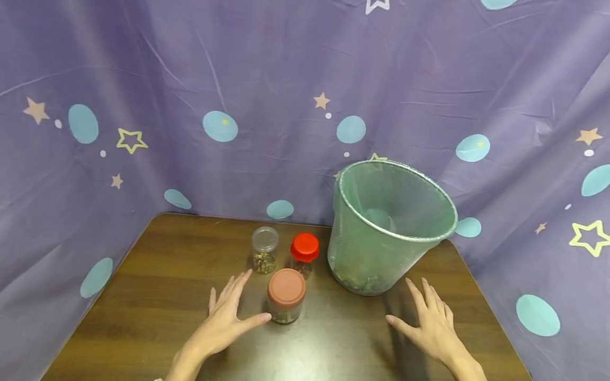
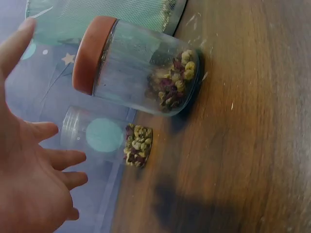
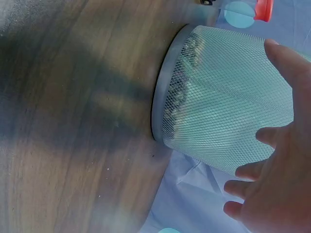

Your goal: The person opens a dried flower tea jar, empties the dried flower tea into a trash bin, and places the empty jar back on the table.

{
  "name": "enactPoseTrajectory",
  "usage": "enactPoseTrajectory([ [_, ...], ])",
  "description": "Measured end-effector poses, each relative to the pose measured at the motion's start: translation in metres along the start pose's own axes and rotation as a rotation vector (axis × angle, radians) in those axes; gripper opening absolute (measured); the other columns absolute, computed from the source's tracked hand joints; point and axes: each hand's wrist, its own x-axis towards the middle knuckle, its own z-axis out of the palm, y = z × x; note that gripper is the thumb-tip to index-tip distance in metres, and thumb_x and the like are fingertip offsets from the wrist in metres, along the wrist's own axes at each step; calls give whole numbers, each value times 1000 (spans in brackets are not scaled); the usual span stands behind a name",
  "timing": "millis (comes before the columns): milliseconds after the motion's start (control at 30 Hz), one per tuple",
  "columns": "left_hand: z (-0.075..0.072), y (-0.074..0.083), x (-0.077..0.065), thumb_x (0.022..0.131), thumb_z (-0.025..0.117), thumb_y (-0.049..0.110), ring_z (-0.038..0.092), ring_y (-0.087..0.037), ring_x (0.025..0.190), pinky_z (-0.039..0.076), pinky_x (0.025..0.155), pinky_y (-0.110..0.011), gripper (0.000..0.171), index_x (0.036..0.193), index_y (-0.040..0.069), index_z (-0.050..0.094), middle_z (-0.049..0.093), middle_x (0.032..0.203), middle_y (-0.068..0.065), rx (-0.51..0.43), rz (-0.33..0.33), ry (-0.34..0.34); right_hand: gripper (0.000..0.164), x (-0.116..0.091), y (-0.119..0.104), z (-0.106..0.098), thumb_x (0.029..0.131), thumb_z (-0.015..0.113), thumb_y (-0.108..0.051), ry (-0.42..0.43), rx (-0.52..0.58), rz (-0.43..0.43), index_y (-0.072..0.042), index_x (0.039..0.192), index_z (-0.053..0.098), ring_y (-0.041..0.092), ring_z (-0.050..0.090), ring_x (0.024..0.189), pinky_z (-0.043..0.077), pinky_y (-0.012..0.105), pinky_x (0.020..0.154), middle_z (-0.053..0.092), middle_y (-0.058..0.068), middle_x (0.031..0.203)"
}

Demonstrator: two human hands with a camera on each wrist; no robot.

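My left hand (image 1: 221, 323) hovers with fingers spread just left of a glass jar (image 2: 141, 63) with a brownish-orange lid (image 1: 287, 287). In the head view its thumb tip overlaps the jar's edge; whether they touch I cannot tell. Dried flower buds lie in the bottom of that jar. Behind it stand a smaller clear jar (image 1: 265, 251) of similar buds and a red-lidded jar (image 1: 305, 247), partly hidden. My right hand (image 1: 431, 325), also spread and holding nothing, is in front of a mesh wastebasket (image 1: 367, 259) with a green tint. Some bits show through the basket's lower mesh.
A dark wooden table (image 1: 157, 296) bears everything. Purple cloth (image 1: 267, 63) with stars and blue ovals hangs behind it and along both sides. The wastebasket, mouth upward, is the tallest thing, at the back right.
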Motion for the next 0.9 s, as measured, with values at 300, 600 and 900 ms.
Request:
enactPoseTrajectory([
  [300,4,-7,2,83,75,44,15,-49,149,-1,113,-74,97,157,13,20,21,163,-21,-113,15,-49,85,0,-1,5,89,65,-53,-34,16,-33,-9,152,30,63,25,135,26,82,93,21,36,154],
  [600,7,-10,9,82,72,54,22,-47,148,9,115,-72,102,158,13,17,22,163,-19,-24,33,-101,78,7,-9,1,96,55,-52,-80,118,16,-6,153,29,58,33,136,24,76,100,35,29,153],
  [900,2,-5,26,75,74,63,38,-39,143,21,113,-72,109,154,4,28,38,155,-19,205,152,-101,83,15,-16,-2,94,54,-57,-106,122,40,-4,152,31,55,30,140,21,76,104,35,26,155],
])
